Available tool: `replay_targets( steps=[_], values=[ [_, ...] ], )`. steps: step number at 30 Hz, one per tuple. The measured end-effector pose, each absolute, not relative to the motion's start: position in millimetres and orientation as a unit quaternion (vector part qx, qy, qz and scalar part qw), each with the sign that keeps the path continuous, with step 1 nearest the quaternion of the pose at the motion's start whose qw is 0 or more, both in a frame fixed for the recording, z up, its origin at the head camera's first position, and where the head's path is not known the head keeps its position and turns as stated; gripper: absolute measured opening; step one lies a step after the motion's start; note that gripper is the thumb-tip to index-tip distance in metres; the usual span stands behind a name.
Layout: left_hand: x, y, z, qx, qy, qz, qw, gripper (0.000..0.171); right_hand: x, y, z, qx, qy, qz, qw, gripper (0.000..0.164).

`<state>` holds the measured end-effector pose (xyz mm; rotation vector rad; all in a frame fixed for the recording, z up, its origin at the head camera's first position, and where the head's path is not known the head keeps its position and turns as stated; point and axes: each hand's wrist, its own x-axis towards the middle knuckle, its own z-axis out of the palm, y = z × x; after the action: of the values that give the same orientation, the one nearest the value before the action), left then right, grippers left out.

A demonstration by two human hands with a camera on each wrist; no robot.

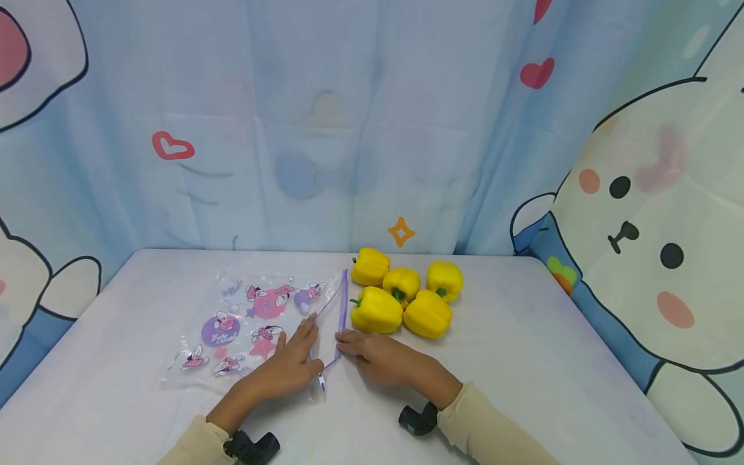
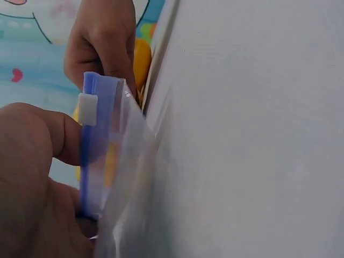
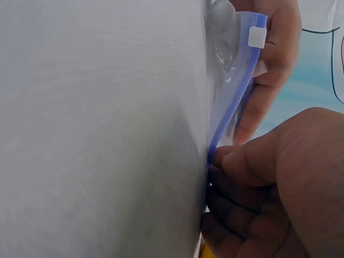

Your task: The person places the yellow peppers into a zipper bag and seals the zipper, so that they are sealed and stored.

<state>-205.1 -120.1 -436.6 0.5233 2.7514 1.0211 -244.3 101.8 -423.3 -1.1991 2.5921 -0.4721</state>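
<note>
A clear plastic zip bag (image 1: 221, 329) printed with pink and purple cartoon figures lies flat on the table, its purple zip edge (image 1: 344, 300) toward the right. My left hand (image 1: 285, 368) reaches across the bag's mouth, thumb and fingers at the raised zip edge beside the white slider (image 2: 88, 109). With thumb and fingertips, my right hand (image 1: 378, 355) pinches the purple strip farther along, as the right wrist view shows. Between the hands the lips of the mouth stand apart. Several yellow bell peppers (image 1: 376, 310) sit just beyond my right hand.
The bell peppers stand in a close group right of the bag's zip edge. A white cloth covers the table (image 1: 523, 361). Behind it hangs a light blue curtain (image 1: 349, 129) with cartoon prints. Each wrist wears a black camera (image 1: 418, 420).
</note>
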Motion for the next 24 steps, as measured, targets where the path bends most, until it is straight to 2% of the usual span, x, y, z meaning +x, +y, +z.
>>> replay_targets(
  steps=[5,17,24],
  values=[
    [-208.3,-121.1,-436.6,0.14,0.915,0.376,0.039,0.074,-244.5,102.5,-422.8,-0.411,0.888,-0.165,0.122,0.039],
    [-213.2,-125.3,-430.2,0.124,0.881,0.434,-0.142,0.083,-245.1,103.2,-422.4,-0.401,0.891,-0.169,0.133,0.042],
    [-215.1,-126.9,-432.7,0.125,0.877,0.432,-0.169,0.083,-245.8,103.7,-422.4,-0.4,0.89,-0.172,0.136,0.043]
  ],
)
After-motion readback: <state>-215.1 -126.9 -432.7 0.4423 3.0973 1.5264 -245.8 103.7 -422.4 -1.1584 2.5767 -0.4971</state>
